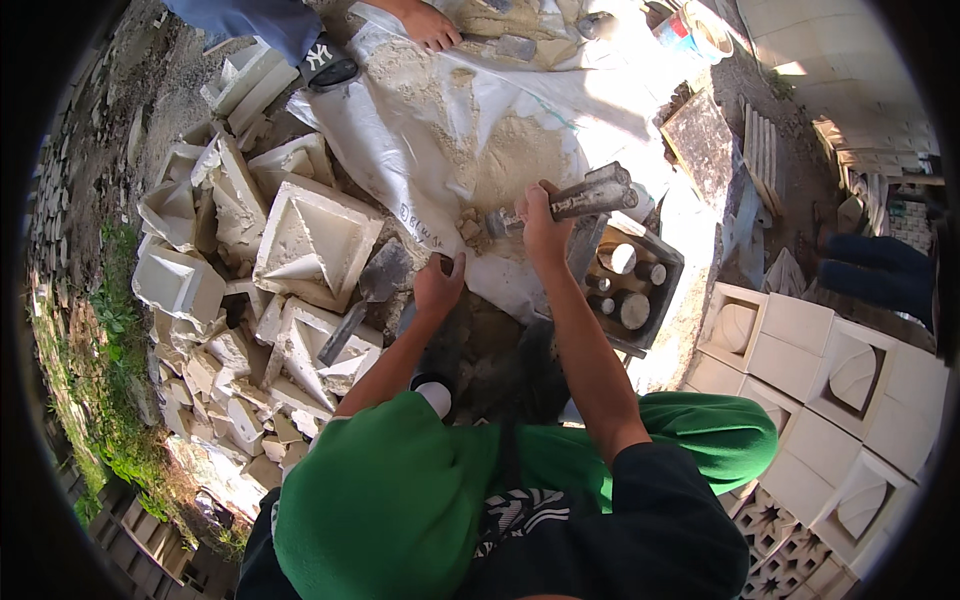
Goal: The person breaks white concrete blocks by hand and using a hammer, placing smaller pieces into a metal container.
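Note:
My right hand is closed round a hammer-like tool with a thick, dark, worn handle. Its metallic end points left, just above small broken lumps on a dusty white sheet. Close to the sheet's near edge, my left hand has its fingers curled, and whatever lies between them is hidden. Left of that hand, a dark flat-bladed tool rests among pale cast blocks, its handle toward me. Beside my right forearm sits a dark box holding several pale-topped cylinders.
Broken pale blocks are heaped at left. Whole square blocks stand in rows at right. Across the sheet, another person's hand is near a flat tool. A bucket stands at far right. Another person's dark-clothed legs show at right.

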